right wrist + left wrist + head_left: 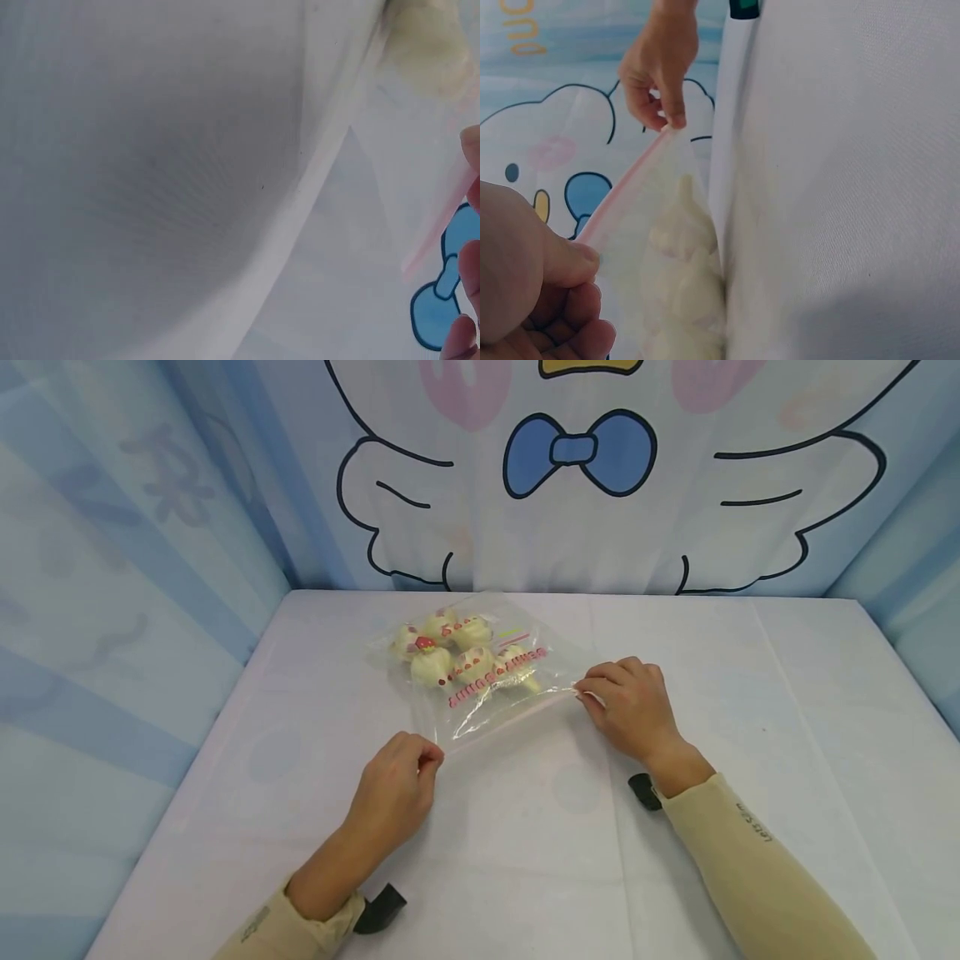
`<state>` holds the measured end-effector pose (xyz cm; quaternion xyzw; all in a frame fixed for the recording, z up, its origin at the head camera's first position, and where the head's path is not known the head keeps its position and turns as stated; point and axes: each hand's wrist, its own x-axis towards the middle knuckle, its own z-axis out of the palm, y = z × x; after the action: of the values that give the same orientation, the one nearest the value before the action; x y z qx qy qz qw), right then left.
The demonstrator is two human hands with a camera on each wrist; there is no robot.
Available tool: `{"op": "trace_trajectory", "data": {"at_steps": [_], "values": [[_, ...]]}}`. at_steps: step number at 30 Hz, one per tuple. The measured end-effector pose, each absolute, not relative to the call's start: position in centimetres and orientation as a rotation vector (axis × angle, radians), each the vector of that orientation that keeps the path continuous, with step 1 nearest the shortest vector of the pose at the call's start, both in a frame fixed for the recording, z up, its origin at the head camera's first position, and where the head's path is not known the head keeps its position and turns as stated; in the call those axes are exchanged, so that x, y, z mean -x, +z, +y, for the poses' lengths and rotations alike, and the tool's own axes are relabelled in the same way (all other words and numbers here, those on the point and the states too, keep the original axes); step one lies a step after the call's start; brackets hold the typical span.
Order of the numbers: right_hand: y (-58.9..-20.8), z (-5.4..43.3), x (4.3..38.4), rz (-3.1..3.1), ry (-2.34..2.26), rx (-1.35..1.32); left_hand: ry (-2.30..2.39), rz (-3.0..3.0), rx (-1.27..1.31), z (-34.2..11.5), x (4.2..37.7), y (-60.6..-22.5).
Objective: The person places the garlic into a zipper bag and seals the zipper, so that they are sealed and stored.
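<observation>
A clear zip bag (pixel 480 718) with red print and a pink zip edge lies tilted on the table, its mouth towards me. Inside it are several cream-white garlic bulbs (pixel 431 668), which also show as pale garlic bulbs (pixel 682 225) in the left wrist view. My left hand (pixel 393 789) pinches the near left corner of the bag between thumb and finger. At the right end of the same edge, my right hand (pixel 630 706) pinches the other corner. Only the fingertips (pixel 470 274) of the right hand show in the right wrist view, at its edge.
A white cloth covers the table (pixel 750 710). Behind it hangs a curtain (pixel 570 543) with a cartoon print and a blue bow, and patterned blue curtains (pixel 150 610) stand at both sides. Each wrist carries a black strap mount (pixel 380 910).
</observation>
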<state>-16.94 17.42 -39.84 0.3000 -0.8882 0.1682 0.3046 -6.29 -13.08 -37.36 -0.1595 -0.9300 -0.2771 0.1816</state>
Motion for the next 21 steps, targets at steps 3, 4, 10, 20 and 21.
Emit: {"op": "trace_trajectory", "data": {"at_steps": [3,4,10,20,21], "values": [[-39.88,17.58,17.02,-2.363,0.446,-0.781,-0.785,-2.629,0.442,-13.08,6.27,-37.33],[-39.88,17.63,17.04,-2.368,0.445,-0.776,-0.787,-2.63,0.441,-13.08,6.27,-37.33],[-39.86,17.85,17.05,-2.401,0.427,-0.747,-0.786,-2.631,0.449,-13.13,6.3,-37.26],[-39.56,18.02,17.1,-2.401,0.427,-0.723,-0.781,-2.639,0.451,-13.23,6.33,-37.25],[-39.53,18.05,17.11,-2.406,0.427,-0.717,-0.78,-2.638,0.451,-13.24,6.33,-37.26]]}}
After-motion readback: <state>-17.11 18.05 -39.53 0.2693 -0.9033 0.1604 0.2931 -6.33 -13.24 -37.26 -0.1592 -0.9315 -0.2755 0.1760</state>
